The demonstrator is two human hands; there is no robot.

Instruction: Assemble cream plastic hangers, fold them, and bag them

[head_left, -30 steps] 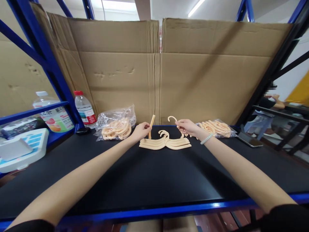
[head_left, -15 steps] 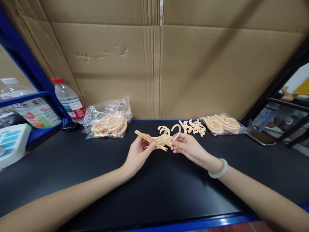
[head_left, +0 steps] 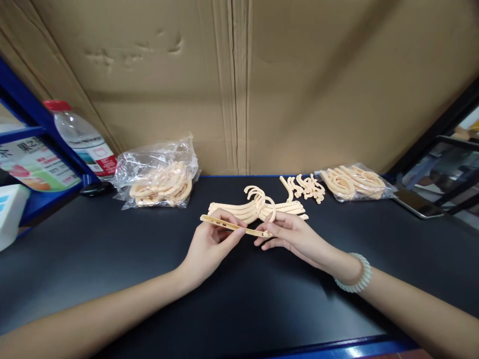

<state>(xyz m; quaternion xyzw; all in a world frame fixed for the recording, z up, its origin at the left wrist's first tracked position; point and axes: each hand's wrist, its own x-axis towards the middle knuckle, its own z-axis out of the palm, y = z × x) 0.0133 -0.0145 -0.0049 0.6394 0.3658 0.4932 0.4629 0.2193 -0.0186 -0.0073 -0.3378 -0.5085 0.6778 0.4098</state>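
My left hand (head_left: pixel 211 244) pinches a flat peach plastic hanger bar (head_left: pixel 232 227), held level just above the black tabletop (head_left: pixel 112 279). My right hand (head_left: pixel 294 237) grips a peach hook piece (head_left: pixel 272 210) and presses it against the bar's right end. Just behind both hands lies a stack of assembled peach hangers (head_left: pixel 254 209). A small heap of loose hooks (head_left: pixel 305 187) lies behind that, to the right.
A clear bag of hanger bars (head_left: pixel 159 182) lies at the back left and a second bag of parts (head_left: pixel 354 182) at the back right. A water bottle (head_left: pixel 84 139) stands by the blue rack post. A phone (head_left: pixel 415 202) lies far right. Cardboard (head_left: pixel 239 85) walls the back.
Both hands drew back toward me from the hanger stack, carrying bar and hook. The bar went from upright to level, and the hook now meets its right end. The view tilted down and closer.
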